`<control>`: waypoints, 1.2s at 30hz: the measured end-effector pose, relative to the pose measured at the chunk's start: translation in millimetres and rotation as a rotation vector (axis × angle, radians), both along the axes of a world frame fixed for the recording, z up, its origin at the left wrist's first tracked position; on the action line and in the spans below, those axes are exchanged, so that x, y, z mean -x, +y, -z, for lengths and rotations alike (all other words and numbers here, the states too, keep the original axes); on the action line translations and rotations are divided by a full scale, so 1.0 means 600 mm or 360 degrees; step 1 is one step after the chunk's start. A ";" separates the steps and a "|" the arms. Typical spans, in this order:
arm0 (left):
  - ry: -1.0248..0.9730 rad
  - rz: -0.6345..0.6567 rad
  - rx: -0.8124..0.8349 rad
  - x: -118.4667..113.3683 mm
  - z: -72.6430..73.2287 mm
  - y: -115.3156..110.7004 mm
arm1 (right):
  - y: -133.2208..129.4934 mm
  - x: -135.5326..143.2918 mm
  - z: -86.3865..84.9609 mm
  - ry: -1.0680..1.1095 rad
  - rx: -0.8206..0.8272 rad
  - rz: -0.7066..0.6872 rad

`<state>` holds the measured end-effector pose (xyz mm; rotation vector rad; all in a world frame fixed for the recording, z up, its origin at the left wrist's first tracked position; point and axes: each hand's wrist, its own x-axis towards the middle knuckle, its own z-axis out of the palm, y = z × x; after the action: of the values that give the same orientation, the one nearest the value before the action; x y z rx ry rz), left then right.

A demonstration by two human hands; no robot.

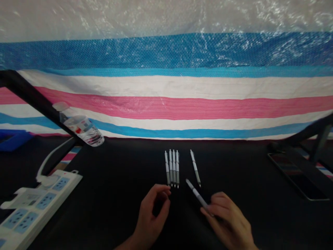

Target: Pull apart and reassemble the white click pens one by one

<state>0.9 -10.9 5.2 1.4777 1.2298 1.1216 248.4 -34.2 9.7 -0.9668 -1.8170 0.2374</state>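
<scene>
My right hand (pixel 229 218) pinches a white-and-grey pen (pixel 196 194) near its lower end, and the pen slants up and to the left over the black table. My left hand (pixel 153 211) holds nothing; its thumb and index finger are curved with a small gap between them. Its index fingertip is close to the lower tips of several white pens (pixel 172 168), which lie side by side, tips toward me. A separate white pen (pixel 195 168) lies to their right, slightly tilted, just beyond the held one.
A black phone (pixel 296 177) lies at the right. On the left are a white power strip (pixel 39 205) with a plugged-in cable and a clear plastic bottle (pixel 84 130) leaning at the back. A striped plastic sheet (pixel 166 107) hangs behind the black table (pixel 117 184).
</scene>
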 end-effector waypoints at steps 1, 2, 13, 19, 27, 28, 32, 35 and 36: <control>-0.0024 -0.0013 0.0007 0.000 0.001 -0.001 | -0.003 0.001 0.004 0.0271 0.0076 0.0102; -0.0049 -0.0012 0.0021 0.001 0.002 -0.003 | -0.004 0.002 0.007 0.0514 0.0186 0.0185; -0.0272 0.0271 0.0321 -0.003 0.005 -0.008 | -0.001 0.037 0.001 0.1234 0.1488 -0.0189; -0.0533 0.0183 0.0435 0.004 0.006 -0.006 | 0.004 0.045 0.010 0.0848 0.1804 -0.0361; -0.0594 0.0217 0.0462 0.003 0.031 -0.016 | -0.004 0.034 -0.002 0.0404 0.1074 -0.0155; -0.0618 0.0235 0.0482 0.002 0.031 -0.016 | -0.005 0.032 -0.002 0.0360 0.0951 -0.0148; -0.0692 0.0255 0.0492 0.002 0.031 -0.014 | -0.010 0.029 0.003 0.0317 0.0853 -0.0109; -0.0719 0.0214 0.0471 0.006 0.031 -0.012 | -0.012 0.028 0.003 0.0405 0.1121 -0.0194; -0.0723 0.0206 0.0468 0.008 0.031 -0.012 | -0.011 0.028 0.001 0.0439 0.1221 -0.0237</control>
<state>-3.7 -18.1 -13.2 0.9961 0.9192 1.0622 231.4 -40.9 9.0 -1.2324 -1.5469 1.1635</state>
